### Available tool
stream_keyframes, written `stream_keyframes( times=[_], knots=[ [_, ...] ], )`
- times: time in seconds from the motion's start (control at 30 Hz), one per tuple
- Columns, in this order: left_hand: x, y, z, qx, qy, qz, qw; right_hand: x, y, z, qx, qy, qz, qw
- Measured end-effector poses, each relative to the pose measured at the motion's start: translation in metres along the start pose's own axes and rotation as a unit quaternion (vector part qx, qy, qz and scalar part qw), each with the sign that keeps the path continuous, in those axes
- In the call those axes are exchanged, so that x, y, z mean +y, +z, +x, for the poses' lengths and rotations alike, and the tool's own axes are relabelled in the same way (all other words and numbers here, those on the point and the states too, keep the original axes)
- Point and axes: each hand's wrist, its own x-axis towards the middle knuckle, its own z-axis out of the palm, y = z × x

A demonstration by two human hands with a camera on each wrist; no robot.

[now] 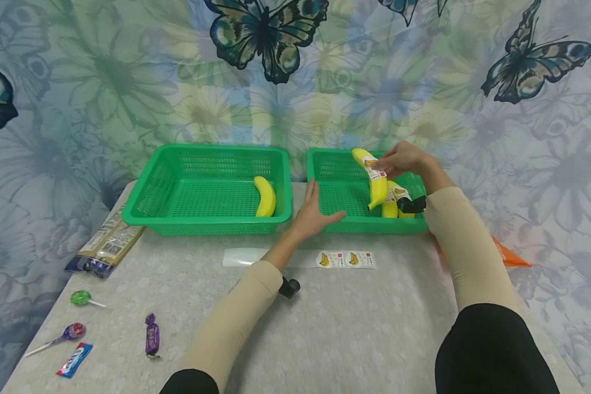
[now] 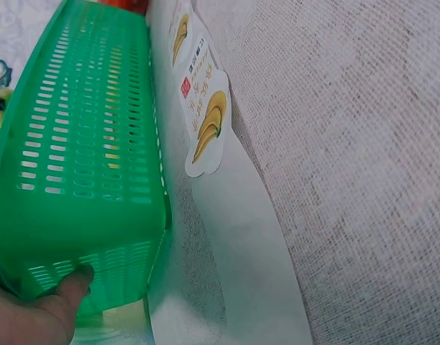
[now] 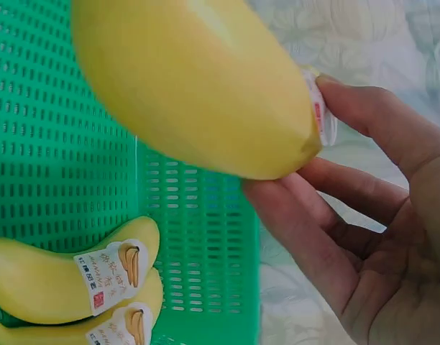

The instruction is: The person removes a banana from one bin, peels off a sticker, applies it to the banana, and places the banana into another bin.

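Observation:
My right hand (image 1: 405,157) pinches a yellow banana (image 1: 378,189) bearing a white label, above the right green basket (image 1: 335,224). In the right wrist view, thumb and fingertips hold the banana (image 3: 191,86) near one end, beside its label (image 3: 321,108). Below lie labelled bananas (image 3: 44,277) in the basket. My left hand (image 1: 309,219) rests at the front left corner of this basket, fingers straight and thumb spread. The left wrist view has its thumb (image 2: 65,298) against the basket wall (image 2: 69,223). An unlabelled banana (image 1: 265,197) lies in the left green basket (image 1: 207,225).
A backing strip (image 1: 297,258) with two banana stickers (image 1: 345,259) lies in front of the baskets. At the left are a gold packet (image 1: 108,241), lollipops (image 1: 74,331) and wrapped sweets (image 1: 152,336). An orange packet (image 1: 509,254) is partly behind the right arm.

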Motion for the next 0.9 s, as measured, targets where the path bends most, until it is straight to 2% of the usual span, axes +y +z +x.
stream_keyframes(
  times=[0.3,0.4,0.6,0.9],
  knots=[
    [0.000,0.000,-0.001,0.002,-0.006,0.005,1.0000,0.016,0.012,0.023,-0.029,0.019,-0.007,0.999],
    [0.001,0.000,-0.002,0.001,-0.009,0.004,1.0000,0.025,0.018,0.033,-0.024,0.021,-0.007,0.999],
    [0.003,0.000,-0.004,0.001,-0.013,0.005,0.9999,0.032,0.023,0.043,-0.022,0.019,-0.037,0.999],
    [0.004,-0.001,-0.005,0.004,-0.012,0.006,0.9999,0.040,0.031,0.054,-0.017,0.052,-0.082,0.995]
  ],
)
